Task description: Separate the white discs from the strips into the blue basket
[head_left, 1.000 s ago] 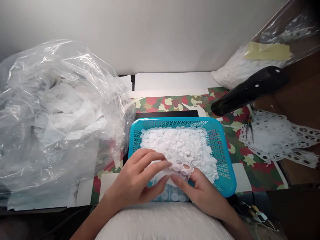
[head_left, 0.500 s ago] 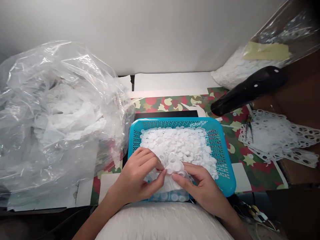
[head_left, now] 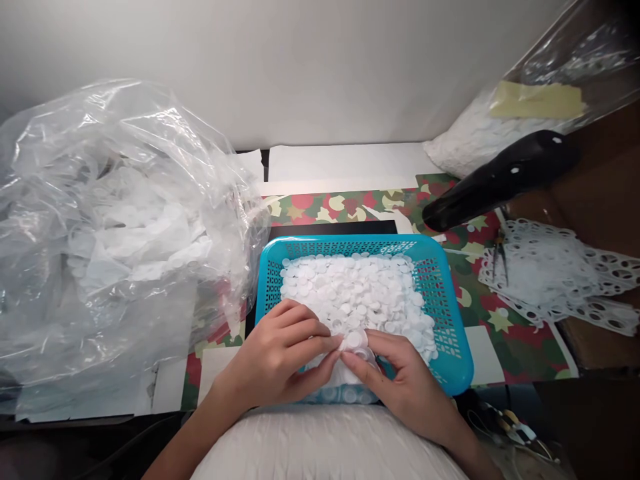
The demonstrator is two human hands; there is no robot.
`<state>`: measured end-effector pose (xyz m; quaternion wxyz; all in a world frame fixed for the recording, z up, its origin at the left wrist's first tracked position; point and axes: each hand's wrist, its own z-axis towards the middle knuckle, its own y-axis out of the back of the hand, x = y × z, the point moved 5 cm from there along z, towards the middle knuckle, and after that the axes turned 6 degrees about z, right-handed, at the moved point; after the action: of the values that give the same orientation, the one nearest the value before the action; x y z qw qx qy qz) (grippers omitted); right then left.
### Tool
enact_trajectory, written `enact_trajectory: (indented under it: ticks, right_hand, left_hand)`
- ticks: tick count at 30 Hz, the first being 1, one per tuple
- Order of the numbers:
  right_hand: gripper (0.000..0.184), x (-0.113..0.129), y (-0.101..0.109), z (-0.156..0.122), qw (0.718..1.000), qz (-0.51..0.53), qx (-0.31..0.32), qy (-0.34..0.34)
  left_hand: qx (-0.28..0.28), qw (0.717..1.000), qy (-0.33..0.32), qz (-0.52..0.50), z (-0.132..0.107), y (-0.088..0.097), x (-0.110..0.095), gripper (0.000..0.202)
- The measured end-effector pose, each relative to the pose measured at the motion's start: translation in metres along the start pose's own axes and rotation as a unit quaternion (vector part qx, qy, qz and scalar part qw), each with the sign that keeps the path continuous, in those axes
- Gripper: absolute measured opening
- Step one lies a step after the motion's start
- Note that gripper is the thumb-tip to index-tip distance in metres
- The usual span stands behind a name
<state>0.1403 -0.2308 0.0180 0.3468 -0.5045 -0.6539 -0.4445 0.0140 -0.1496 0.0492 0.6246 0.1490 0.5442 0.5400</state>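
**Hands at the near rim of the blue basket point(head_left: 457, 333).** Your left hand point(head_left: 277, 357) and right hand point(head_left: 400, 373) each pinch the white sheet point(head_left: 345, 379), thumb against fingertips. The sheet lies over that near rim, with one round disc point(head_left: 354, 339) raised between the two grips. The step appears to be pressing this disc free. Pinch close to its edge on both sides, push from beneath, and hold the work above the basket so the disc drops onto the heap of discs point(head_left: 360, 287) inside. Just left of the basket bulges a clear plastic bag point(head_left: 115, 227); its loose film could snag your left forearm. Right of the basket lie holed sheets point(head_left: 550, 273). Beyond them a black tool point(head_left: 500, 180) points toward the basket's far right corner, well apart from your hands.
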Motion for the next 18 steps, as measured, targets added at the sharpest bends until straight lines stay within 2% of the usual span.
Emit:
enact_trajectory:
  ticks: [5, 10, 18]
  right_hand:
    - [0.036, 0.000, -0.003, 0.001, 0.999, -0.033, 0.004, 0.014]
    - [0.037, 0.002, -0.003, 0.002, 0.999, -0.037, 0.006, 0.017]
    - [0.036, -0.001, -0.003, 0.001, 0.999, -0.027, 0.024, 0.001]
  left_hand:
    - [-0.002, 1.000, -0.003, 0.017, -0.001, -0.002, 0.000, 0.009]
    - [-0.017, 1.000, -0.001, 0.021, -0.002, 0.000, 0.002, 0.010]
    - [-0.072, 0.993, 0.056, 0.074, -0.003, 0.011, 0.021, 0.010]
